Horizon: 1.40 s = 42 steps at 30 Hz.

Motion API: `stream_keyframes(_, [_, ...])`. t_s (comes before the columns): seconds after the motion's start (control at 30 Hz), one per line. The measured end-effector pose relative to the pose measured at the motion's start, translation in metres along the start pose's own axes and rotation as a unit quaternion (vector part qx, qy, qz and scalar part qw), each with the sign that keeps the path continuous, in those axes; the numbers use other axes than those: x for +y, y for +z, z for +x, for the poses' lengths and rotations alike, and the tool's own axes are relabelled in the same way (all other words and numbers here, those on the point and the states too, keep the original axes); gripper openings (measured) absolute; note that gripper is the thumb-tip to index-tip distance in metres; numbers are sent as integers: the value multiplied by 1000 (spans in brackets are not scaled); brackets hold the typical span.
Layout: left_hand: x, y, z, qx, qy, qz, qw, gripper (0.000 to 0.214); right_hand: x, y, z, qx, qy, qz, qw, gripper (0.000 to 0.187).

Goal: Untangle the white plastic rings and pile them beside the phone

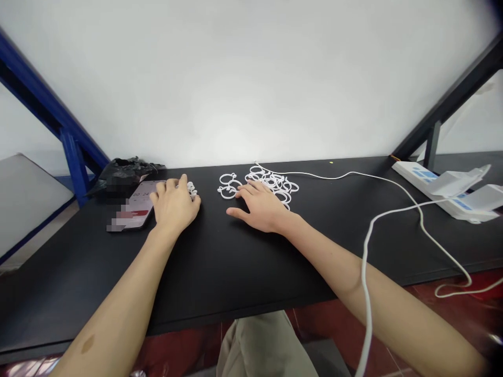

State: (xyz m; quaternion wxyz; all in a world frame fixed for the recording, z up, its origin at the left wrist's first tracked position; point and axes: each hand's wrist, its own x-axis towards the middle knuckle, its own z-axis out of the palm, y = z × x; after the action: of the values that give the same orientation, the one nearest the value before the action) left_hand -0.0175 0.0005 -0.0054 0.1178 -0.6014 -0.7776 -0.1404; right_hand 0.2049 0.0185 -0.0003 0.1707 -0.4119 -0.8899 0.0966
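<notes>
My left hand (175, 201) rests low over the black table, beside a phone. Its fingers curl round a small stack of white curtain rings (192, 189), which shows between thumb and index finger; the rest of the stack is hidden under the palm. On the right, my right hand (260, 205) lies palm down with its thumb stretched out to the left. Its fingertips touch or hover over loose white curtain rings (227, 192). Behind and partly under this hand spreads a heap of more such rings (271, 180), each with a small eyelet.
The phone (138, 209) shows a running timer. A crumpled black plastic bag (121, 170) lies at the back left. A white cable (365, 262) loops over the table and across my right forearm. A white power strip (432, 188) lies at right, by blue and dark frame bars.
</notes>
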Motion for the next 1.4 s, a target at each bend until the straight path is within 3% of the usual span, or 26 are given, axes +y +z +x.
stream_keyframes(0.27, [-5,-7,-3,-20,18,-40,999,71,2,2,0,43,-30,-11,999,61])
stream_keyframes(0.4, [1,-12,-4,13,37,-85,996,68,-6,-2,-4,125,-51,37,990,46])
stream_keyframes(0.5, [11,-18,-7,47,83,-156,983,54,-15,-4,-6,195,-74,139,968,22])
stream_keyframes(0.57, [19,-23,-11,30,154,-227,961,49,-20,-4,-7,213,-70,226,948,12])
stream_keyframes(0.67, [28,-25,-18,-4,239,-298,924,47,-23,-2,-5,207,-12,354,912,7])
stream_keyframes(0.73, [32,-22,-22,-6,255,-307,917,47,-22,0,-4,194,22,422,885,8])
stream_keyframes(0.83, [34,-17,-23,6,257,-296,920,47,-18,4,-2,175,42,478,860,28])
stream_keyframes(0.93, [35,-17,-22,13,267,-290,919,45,-16,5,-3,159,51,469,867,37])
stream_keyframes(1.1, [39,-27,-27,-36,290,-300,908,32,-15,1,-3,153,22,435,887,12])
stream_keyframes(1.4, [40,-28,-29,-51,276,-323,904,41,-14,-5,-3,168,33,426,888,9])
